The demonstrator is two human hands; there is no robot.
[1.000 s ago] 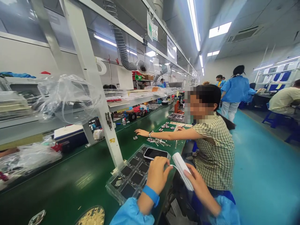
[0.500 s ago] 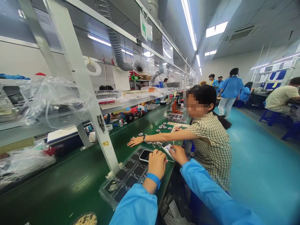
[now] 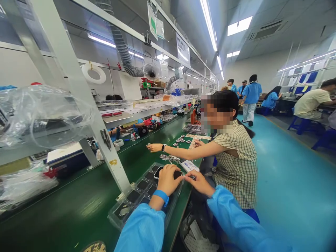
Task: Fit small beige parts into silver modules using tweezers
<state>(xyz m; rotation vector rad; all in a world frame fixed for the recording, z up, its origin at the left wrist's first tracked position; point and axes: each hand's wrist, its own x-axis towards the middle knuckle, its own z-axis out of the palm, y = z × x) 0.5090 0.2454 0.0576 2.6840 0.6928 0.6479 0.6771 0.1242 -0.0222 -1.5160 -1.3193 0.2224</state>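
My left hand (image 3: 169,179) is wrapped across the middle of a phone (image 3: 158,173) with a dark screen and white edge, above a clear plastic tray (image 3: 111,214). The tray's pockets hold dark square pieces (image 3: 134,196). At the phone's right end, my right hand (image 3: 198,182) has its thumb and finger pinched together close to my left fingertips. Whatever it pinches is too small to make out. Just beyond my hands lies a white flat box-shaped device (image 3: 189,165) with blue printing.
A co-worker in a checked shirt (image 3: 236,168) sits at the right, one arm (image 3: 183,152) stretched over the green bench (image 3: 86,203). A white shelf post (image 3: 105,154) rises at the left. Small parts (image 3: 178,141) and strips (image 3: 170,159) lie farther along. A bin bag (image 3: 189,217) hangs below the edge.
My right hand has left the white device and come to the phone's right end, beside my left hand. The co-worker's outstretched hand has lifted off the bench.
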